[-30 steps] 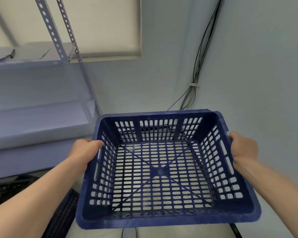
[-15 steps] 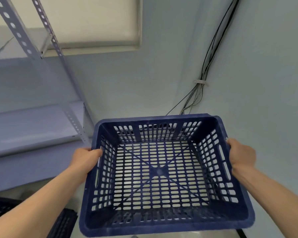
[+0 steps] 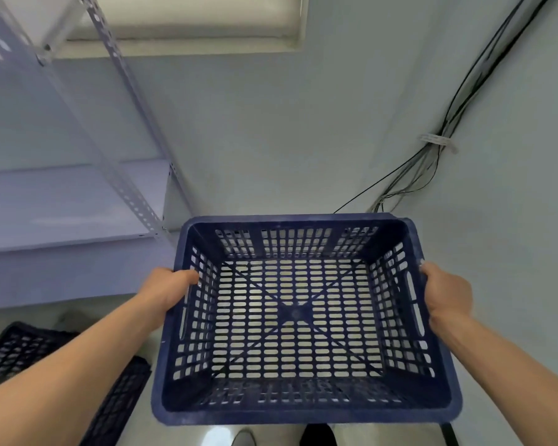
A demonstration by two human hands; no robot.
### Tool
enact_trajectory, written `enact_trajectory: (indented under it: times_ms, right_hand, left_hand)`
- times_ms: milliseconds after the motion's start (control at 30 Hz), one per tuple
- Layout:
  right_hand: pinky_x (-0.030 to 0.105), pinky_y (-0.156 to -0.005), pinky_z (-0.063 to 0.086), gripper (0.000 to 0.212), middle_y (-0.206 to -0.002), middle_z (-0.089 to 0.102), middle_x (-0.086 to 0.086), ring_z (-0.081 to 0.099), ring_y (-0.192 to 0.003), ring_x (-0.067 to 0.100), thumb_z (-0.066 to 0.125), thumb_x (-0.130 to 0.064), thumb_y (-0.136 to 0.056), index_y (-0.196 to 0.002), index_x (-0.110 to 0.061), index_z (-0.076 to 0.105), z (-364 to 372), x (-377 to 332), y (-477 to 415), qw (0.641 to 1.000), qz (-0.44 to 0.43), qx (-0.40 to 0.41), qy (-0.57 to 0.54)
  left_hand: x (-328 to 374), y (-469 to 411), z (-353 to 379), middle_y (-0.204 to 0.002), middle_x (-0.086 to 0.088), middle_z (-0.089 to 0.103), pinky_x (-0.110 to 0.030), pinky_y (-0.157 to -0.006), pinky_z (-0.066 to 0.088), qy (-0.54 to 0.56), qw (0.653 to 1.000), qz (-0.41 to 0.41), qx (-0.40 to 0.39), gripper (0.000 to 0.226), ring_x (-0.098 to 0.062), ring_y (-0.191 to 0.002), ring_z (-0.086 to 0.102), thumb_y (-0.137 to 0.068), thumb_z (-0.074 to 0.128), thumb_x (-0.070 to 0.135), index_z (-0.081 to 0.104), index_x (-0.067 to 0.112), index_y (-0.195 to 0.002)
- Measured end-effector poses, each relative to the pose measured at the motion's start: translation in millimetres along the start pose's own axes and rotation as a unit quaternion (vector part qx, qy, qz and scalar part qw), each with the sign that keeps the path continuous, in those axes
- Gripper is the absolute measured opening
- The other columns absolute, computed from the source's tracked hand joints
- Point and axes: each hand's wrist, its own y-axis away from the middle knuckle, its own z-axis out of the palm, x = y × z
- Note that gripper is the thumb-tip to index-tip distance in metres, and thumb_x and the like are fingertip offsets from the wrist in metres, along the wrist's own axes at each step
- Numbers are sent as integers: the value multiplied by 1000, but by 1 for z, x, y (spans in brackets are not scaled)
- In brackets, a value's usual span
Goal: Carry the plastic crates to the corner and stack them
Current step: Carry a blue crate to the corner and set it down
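Observation:
I hold an empty dark blue slotted plastic crate [image 3: 295, 317] level in front of me, above the pale floor, near a wall corner. My left hand [image 3: 168, 292] grips its left rim at the handle slot. My right hand [image 3: 445, 296] grips the right rim at the other handle slot. More dark crates [image 3: 23, 349] lie on the floor at the lower left, partly hidden behind my left forearm.
A pale metal shelving rack [image 3: 78, 201] with perforated uprights stands to the left. A bundle of cables [image 3: 432, 156] runs down the wall corner at the right. A window blind [image 3: 190, 17] hangs above. A shoe tip [image 3: 244, 437] shows under the crate.
The view has tilted down and moved closer to the corner; the crate sits slightly lower in view, and the floor crates at the left have come further into sight. Both hands keep their grip.

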Motion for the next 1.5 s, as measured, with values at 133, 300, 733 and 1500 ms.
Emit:
enact_trajectory:
  times_ms: [133, 300, 733, 1500]
  right_hand:
    - [51, -74, 47, 41, -74, 68, 17, 60, -75, 41, 63, -32, -90, -77, 6, 70, 33, 1, -41, 999, -22, -26, 28]
    - [25, -53, 36, 38, -66, 55, 7, 48, -62, 23, 56, -26, -101, -73, -2, 61, 85, 21, -88, 995, -41, -73, 61]
    - [58, -91, 59, 23, -82, 77, 7, 74, -88, 35, 67, -36, -76, -83, -16, 76, 224, 137, -177, 992, 13, -114, 52]
    - [58, -92, 58, 17, -91, 78, 11, 74, -90, 35, 65, -29, -87, -95, -16, 74, 337, 245, -250, 980, 16, -170, 98]
  left_hand:
    - [1, -30, 21, -92, -18, 73, -41, -67, 57, 15, 999, -29, 0, 23, -33, -80, 71, -93, 66, 18, 60, 1, -107]
    - [-21, -85, 49, -95, -16, 73, -39, -65, 57, 22, 998, -63, -1, 31, -33, -81, 71, -91, 67, 19, 60, 1, -115]
    - [-85, -245, 129, -89, -4, 68, -32, -58, 38, -9, 994, -100, -44, 19, -20, -79, 62, -98, 58, 23, 57, 12, -114]
    - [-176, -386, 200, -104, -7, 72, -40, -76, 48, -13, 989, -136, -51, 31, -25, -93, 65, -95, 59, 25, 58, 15, -125]
